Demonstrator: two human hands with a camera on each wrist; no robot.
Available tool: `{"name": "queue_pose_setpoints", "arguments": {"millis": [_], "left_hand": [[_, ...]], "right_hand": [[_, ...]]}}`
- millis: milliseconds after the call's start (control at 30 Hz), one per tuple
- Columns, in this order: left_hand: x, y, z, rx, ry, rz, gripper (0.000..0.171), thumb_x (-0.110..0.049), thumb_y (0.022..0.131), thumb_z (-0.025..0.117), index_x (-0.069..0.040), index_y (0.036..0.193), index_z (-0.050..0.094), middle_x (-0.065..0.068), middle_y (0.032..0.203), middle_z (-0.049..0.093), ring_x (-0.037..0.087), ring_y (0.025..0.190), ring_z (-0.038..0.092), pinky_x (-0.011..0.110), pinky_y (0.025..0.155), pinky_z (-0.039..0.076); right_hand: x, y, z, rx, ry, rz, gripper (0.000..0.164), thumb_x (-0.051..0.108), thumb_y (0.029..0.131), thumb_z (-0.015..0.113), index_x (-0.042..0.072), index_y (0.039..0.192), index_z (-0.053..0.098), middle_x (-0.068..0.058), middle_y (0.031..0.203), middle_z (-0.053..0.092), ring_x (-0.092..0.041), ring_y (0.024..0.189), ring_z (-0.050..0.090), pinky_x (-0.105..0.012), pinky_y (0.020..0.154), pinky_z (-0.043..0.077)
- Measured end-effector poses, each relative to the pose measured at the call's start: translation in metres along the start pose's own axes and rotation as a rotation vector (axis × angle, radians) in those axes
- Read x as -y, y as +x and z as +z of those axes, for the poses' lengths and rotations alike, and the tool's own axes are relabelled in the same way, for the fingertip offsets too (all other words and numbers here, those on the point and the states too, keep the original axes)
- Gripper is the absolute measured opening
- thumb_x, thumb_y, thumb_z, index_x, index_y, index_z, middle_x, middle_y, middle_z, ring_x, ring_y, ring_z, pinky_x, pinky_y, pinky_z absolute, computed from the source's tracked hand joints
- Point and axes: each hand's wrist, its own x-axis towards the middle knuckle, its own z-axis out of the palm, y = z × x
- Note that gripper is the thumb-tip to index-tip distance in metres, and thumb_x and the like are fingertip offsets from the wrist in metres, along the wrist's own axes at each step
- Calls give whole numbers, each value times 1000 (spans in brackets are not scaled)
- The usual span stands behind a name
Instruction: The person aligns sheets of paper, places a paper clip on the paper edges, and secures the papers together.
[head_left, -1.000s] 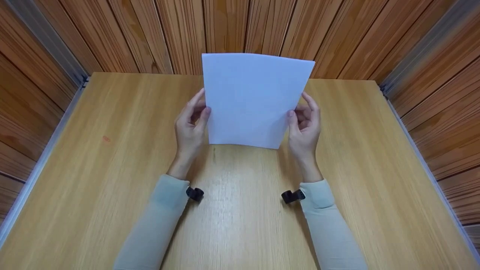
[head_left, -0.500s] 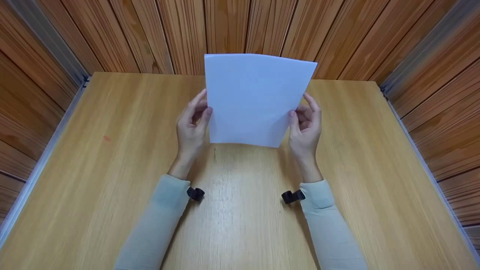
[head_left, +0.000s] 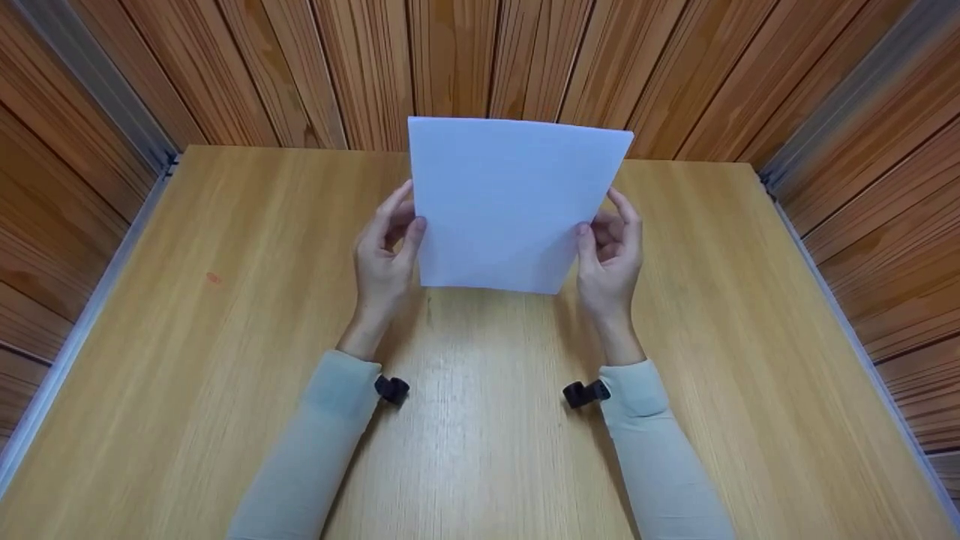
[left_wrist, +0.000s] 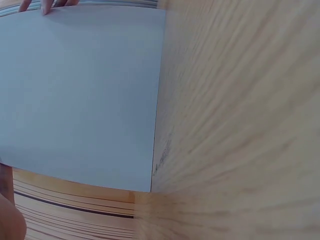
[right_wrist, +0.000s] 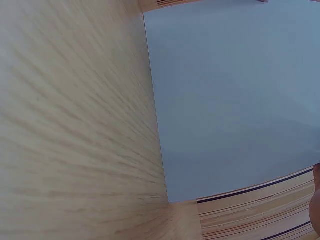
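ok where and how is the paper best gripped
Probably pinch the paper by its side edges, below mid-height: left hand from the left, right hand from the right, as they hold it now. It is thin and roughly upright, so both sides leave room for fingers front and back, while its lower edge looks close to the table.

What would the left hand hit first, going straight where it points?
Holding the white paper, the left hand would probably meet the wood-patterned back wall first, though depth is unclear.

The white paper [head_left: 517,202], blank on its near face, is held tilted up, nearly flat, 4 corners showing, mid-scene toward the far side.
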Motion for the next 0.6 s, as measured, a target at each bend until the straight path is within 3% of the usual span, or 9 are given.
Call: {"name": "queue_pose_setpoints", "arguments": {"millis": [600], "left_hand": [[2,0,2,-19,39,33,43,-2,103,68,-4,145,63,11,108,74,21,97,69,31,90,60]], "right_hand": [[0,-1,-2,12,-21,3,49,-5,105,60,-1,151,45,-12,113,69,-24,99,69,-29,89,57]]}}
